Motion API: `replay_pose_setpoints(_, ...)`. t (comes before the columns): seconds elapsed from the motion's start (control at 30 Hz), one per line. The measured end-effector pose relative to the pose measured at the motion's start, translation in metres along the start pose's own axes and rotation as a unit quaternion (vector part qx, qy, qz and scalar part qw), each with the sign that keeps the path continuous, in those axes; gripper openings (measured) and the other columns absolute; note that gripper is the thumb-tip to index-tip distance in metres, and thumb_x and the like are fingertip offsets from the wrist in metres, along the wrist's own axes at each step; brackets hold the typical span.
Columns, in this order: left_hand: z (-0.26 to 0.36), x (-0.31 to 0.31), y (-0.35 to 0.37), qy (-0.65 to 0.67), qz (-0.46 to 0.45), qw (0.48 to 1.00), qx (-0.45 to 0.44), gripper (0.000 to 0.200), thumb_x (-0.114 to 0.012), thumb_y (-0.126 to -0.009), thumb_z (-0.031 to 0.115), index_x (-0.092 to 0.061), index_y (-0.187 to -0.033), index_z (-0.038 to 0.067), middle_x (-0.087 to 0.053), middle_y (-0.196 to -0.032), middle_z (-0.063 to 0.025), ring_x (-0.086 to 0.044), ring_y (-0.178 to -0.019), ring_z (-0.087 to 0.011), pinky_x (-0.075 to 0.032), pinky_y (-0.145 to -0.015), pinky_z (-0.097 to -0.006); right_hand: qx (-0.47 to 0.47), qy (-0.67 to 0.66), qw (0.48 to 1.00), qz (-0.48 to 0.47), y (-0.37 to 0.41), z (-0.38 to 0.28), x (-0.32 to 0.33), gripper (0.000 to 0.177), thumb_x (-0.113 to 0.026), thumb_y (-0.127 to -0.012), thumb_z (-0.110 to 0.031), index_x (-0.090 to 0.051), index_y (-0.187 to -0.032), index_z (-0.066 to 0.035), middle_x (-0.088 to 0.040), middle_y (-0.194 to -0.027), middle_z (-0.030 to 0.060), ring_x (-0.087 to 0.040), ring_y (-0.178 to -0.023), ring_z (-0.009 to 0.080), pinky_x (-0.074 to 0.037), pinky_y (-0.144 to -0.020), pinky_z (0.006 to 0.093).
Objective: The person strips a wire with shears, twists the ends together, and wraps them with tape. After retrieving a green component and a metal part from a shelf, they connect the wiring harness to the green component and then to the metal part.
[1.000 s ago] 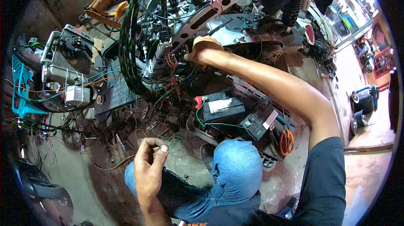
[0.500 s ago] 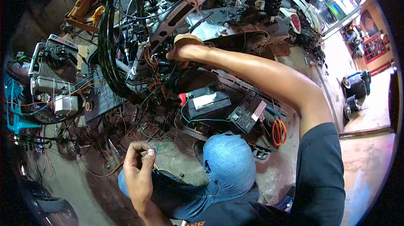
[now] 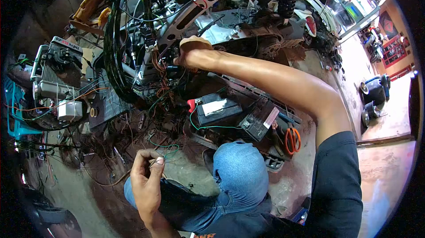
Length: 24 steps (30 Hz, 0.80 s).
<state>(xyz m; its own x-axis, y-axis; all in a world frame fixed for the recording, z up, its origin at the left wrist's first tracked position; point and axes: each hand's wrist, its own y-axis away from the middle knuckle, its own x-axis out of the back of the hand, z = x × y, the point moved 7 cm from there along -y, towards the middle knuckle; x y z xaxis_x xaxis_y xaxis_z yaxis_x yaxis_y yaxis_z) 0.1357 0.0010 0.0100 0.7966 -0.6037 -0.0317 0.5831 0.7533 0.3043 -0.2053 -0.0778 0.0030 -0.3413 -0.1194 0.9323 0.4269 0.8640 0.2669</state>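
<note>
My left hand (image 3: pixel 148 187) is at the lower left, above my knee, its thumb and forefinger pinched on a thin green wire (image 3: pixel 171 153) that loops to the right of the fingertips. My right hand (image 3: pixel 195 56) reaches across to the bare motorcycle frame (image 3: pixel 188 16). Its fingers are curled beside a tangle of brown wires (image 3: pixel 161 63), and what they grip is hidden. Between the hands lies a black battery (image 3: pixel 217 108) with a red terminal cover. Another green wire runs from it to a second dark battery (image 3: pixel 259 120).
Orange-handled scissors (image 3: pixel 292 140) and pliers (image 3: pixel 276 138) lie right of the batteries. A thick black wiring harness (image 3: pixel 116 47) hangs from the frame. A radiator (image 3: pixel 66 67) stands at left. Loose wires litter the floor near my denim-covered knee (image 3: pixel 241 171).
My left hand keeps its pinch on the green wire, nearly in place. My right hand stays at the frame, its wrist turned very slightly.
</note>
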Motion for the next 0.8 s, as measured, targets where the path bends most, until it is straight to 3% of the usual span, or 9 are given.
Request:
replay_pose_setpoints(0.07, -0.0006, 0.0001, 0.0001, 0.009, -0.003, 1.000, -0.010, 0.006, -0.066, -0.100, 0.005, -0.060, -0.102, 0.003, -0.051, -0.083, 0.0048, -0.044, -0.075, -0.0031, -0.036, -0.065, -0.0202, 0.004, 0.019, 1.000, 0.022, 0.0027, -0.0028, 0.0033, 0.047, -0.073, -0.087, -0.045, -0.077, -0.103, 0.000, -0.077, -0.089, 0.0204, -0.077, -0.092, 0.0336, -0.061, -0.083, 0.0433)
replay_pose_setpoints(0.23, 0.0007, -0.0008, 0.0013, -0.002, -0.001, 1.000, -0.009, 0.006, -0.065, -0.100, 0.005, -0.060, -0.101, 0.003, -0.051, -0.084, 0.0047, -0.044, -0.075, -0.0033, -0.036, -0.065, -0.0203, 0.025, 0.004, 1.000, 0.019, 0.0030, -0.0033, 0.0021, 0.050, -0.074, -0.086, -0.048, -0.077, -0.104, -0.002, -0.075, -0.104, 0.0240, -0.074, -0.102, 0.0384, -0.059, -0.088, 0.0461)
replay_pose_setpoints(0.43, 0.0011, -0.0011, 0.0005, -0.010, 0.003, 1.000, -0.008, 0.006, -0.065, -0.099, 0.004, -0.060, -0.102, 0.002, -0.052, -0.084, 0.0042, -0.044, -0.076, -0.0035, -0.036, -0.066, -0.0204, 0.033, -0.007, 0.999, 0.027, 0.0031, -0.0058, 0.0048, 0.049, -0.073, -0.086, -0.047, -0.077, -0.102, -0.002, -0.075, -0.103, 0.0250, -0.074, -0.102, 0.0382, -0.059, -0.089, 0.0468)
replay_pose_setpoints(0.63, 0.0024, -0.0011, 0.0012, -0.017, 0.002, 1.000, -0.005, 0.006, -0.065, -0.099, 0.003, -0.060, -0.102, 0.002, -0.052, -0.084, 0.0040, -0.045, -0.076, -0.0038, -0.037, -0.066, -0.0208, 0.035, -0.003, 0.999, 0.020, -0.0021, -0.0095, 0.0030, 0.046, -0.073, -0.086, -0.044, -0.077, -0.099, -0.001, -0.075, -0.099, 0.0252, -0.075, -0.099, 0.0375, -0.060, -0.085, 0.0457)
replay_pose_setpoints(0.73, 0.0025, -0.0011, 0.0007, -0.016, 0.004, 1.000, -0.005, 0.006, -0.064, -0.099, 0.002, -0.060, -0.102, 0.002, -0.052, -0.084, 0.0041, -0.045, -0.076, -0.0038, -0.037, -0.067, -0.0207, 0.049, 0.037, 0.997, 0.044, -0.0001, -0.0115, 0.0054, 0.044, -0.072, -0.086, -0.042, -0.077, -0.098, 0.000, -0.076, -0.090, 0.0228, -0.077, -0.091, 0.0362, -0.061, -0.081, 0.0445)
replay_pose_setpoints(0.8, 0.0020, -0.0004, 0.0008, -0.015, 0.005, 1.000, -0.006, 0.006, -0.064, -0.099, 0.002, -0.060, -0.102, 0.002, -0.052, -0.084, 0.0041, -0.045, -0.076, -0.0037, -0.037, -0.067, -0.0206, 0.040, 0.012, 0.999, 0.004, 0.0003, -0.0042, -0.0014, 0.038, -0.071, -0.088, -0.036, -0.078, -0.097, 0.000, -0.077, -0.086, 0.0194, -0.078, -0.086, 0.0321, -0.061, -0.079, 0.0431)
